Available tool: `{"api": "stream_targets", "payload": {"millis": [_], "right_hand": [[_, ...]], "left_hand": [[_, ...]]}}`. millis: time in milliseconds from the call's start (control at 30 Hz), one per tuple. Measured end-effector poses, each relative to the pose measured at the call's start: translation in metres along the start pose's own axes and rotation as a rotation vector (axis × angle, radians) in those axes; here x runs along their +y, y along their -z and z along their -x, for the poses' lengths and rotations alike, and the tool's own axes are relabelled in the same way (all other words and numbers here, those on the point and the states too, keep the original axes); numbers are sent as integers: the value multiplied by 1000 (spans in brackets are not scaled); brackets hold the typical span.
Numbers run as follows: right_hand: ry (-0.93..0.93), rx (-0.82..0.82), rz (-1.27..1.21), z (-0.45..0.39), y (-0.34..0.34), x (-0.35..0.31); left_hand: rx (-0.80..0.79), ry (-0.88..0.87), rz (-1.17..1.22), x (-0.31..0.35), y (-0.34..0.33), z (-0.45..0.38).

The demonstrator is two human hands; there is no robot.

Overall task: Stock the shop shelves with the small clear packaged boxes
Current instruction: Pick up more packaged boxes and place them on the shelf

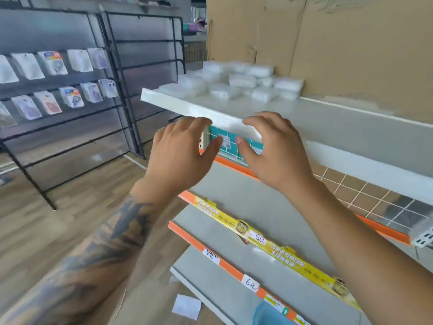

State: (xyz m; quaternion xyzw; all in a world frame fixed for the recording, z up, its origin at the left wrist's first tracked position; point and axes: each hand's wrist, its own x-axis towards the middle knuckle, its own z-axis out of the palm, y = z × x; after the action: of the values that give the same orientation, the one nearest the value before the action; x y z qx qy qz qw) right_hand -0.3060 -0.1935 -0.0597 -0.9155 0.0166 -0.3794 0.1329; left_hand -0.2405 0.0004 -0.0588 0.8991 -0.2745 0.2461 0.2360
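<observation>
- The small clear boxes [236, 80] sit in a loose cluster, some stacked two high, at the far left end of the top shelf [328, 123], close against the brown cardboard sheet [328, 43] that backs it.
- The left hand [180, 156] is raised in front of the top shelf's white front edge, fingers [199, 124] spread and gently bent, holding nothing.
- The right hand [274, 151] is just beside it, thumbs pointing at each other with a gap between; its fingers are likewise spread and slightly curved, with nothing in their grasp. Whether its fingertips touch the shelf edge is not clear through the blur.
- Both hands are well short of the boxes; the bare stretch of top shelf lies between them.
- The left forearm carries a dark tattoo [98, 249].
- Below the hands, grey lower shelves [257, 214] step outward, edged in orange strips [210, 252] with handwritten price tags [250, 282] and a yellow printed banner [281, 252].
- A white wire grid [365, 193] backs the shelf under the top one; teal packaging [225, 139] shows between the two hands.
- To the left, a black wire rack [121, 73] holds hanging carded packets [70, 97] in two rows.
- A white paper scrap [186, 306] lies low near the bottom shelf, above the wood-look floor [58, 221].
</observation>
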Motion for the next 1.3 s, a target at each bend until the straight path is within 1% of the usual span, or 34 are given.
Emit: {"api": "stream_targets", "payload": {"millis": [100,233,367,467,567,633,767,833,1000,1100,1167,1300], "right_hand": [[-56,-58,45,-42,-21,-10],[-182,-141,66,-101,-56,-22],[-346,-257,214,-156,-92,-19],[-466,-338,243,-183,-112,-12],[-515,-387,266,-201,-126,-4],[-541,-404,290,-207,-132,-3],[-544,-353,357,-212,-144,0],[-539,-331,350,-215,-146,2],[-521,-338,281,-220,-144,3],[-559,-308,204,-220,-139,-1],[-581,-263,143,-212,-133,-4],[-541,-153,71,-187,-109,-17]], "left_hand": [[-19,-4,-5,-37,-6,-46],[-26,-34,-12,-88,-9,-100],[-18,-13,49,-138,-20,-156],[-94,29,31,-160,-33,-191],[-205,48,66,-171,-44,-215],[-235,41,109,-177,-51,-222],[-187,36,190,-186,-59,-224],[-160,37,240,-190,-59,-225],[-87,14,331,-192,-53,-224],[-35,33,364,-188,-44,-221],[-2,47,369,-182,-37,-213],[100,35,417,-157,-18,-186]]}}
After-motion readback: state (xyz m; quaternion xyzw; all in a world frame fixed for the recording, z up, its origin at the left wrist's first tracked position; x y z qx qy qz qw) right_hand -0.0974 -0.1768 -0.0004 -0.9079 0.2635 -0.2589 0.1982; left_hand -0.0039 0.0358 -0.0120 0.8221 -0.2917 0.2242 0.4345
